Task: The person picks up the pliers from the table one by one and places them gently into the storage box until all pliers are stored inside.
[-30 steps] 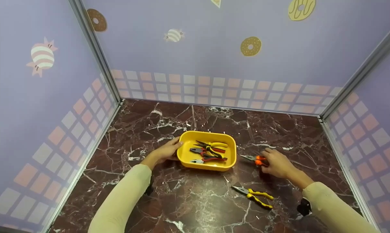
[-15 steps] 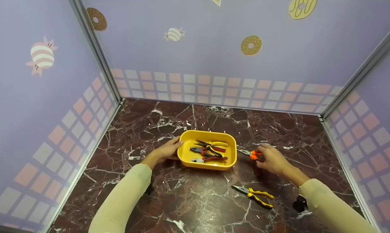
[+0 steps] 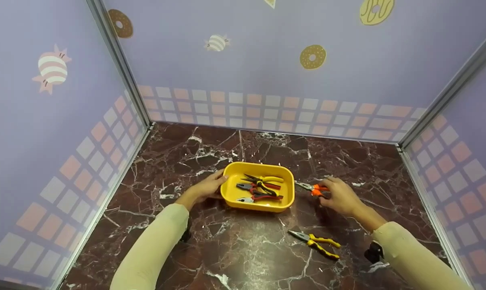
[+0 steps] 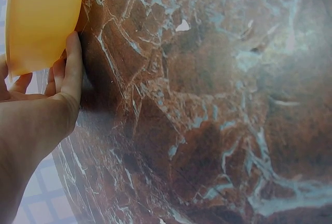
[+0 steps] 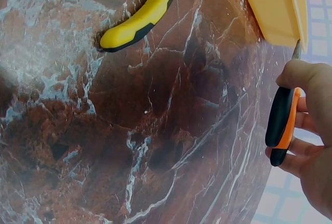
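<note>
A yellow plastic box (image 3: 259, 207) stands mid-table. My left hand (image 3: 206, 187) grips its left end, thumb at the rim and fingers against the outer wall, as the left wrist view also shows. Inside lie several pliers: a yellow-and-black pair (image 3: 274, 179), a red-and-black pair with dark jaws (image 3: 246, 187) and a pair with silver jaws (image 3: 246, 200). To the right, my right hand (image 3: 341, 197) holds orange-and-black pliers (image 3: 315, 191) by the handles. Their nose points left, its tip right by the box's right rim. The right wrist view shows their handles under my thumb.
Yellow-and-black long-nose pliers (image 3: 317, 243) lie on the dark red marbled tabletop (image 3: 243, 249), in front of my right hand. A lilac wall (image 3: 259, 72) closes off the back, and patterned side walls (image 3: 65, 161) stand left and right.
My right hand has moved left and slightly toward the back with the orange-and-black pliers, bringing their tip up to the box's rim. The left hand and the box stay in place.
</note>
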Available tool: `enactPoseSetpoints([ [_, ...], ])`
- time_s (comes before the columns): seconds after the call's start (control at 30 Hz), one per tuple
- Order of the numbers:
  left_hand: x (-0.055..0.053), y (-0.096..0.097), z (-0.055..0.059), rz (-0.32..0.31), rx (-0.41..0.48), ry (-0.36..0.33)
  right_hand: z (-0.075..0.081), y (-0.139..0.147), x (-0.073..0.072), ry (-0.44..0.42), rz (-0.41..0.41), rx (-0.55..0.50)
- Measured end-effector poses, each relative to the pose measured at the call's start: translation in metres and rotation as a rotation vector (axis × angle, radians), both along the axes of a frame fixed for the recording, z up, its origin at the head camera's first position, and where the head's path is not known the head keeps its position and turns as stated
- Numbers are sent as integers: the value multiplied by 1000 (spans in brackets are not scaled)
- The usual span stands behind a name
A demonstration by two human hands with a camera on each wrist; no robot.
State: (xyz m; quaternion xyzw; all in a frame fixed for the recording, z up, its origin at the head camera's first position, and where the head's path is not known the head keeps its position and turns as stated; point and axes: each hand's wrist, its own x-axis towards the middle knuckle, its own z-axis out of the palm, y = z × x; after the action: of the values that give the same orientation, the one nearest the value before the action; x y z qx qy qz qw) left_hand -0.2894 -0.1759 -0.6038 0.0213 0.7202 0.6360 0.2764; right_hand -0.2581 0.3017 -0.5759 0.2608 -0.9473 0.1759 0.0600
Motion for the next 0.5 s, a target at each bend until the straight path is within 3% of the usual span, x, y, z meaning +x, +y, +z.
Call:
enactPoseSetpoints([
  [0.5,-1,1,-2,14,-3,4,5,6,-2,20,-6,-32],
])
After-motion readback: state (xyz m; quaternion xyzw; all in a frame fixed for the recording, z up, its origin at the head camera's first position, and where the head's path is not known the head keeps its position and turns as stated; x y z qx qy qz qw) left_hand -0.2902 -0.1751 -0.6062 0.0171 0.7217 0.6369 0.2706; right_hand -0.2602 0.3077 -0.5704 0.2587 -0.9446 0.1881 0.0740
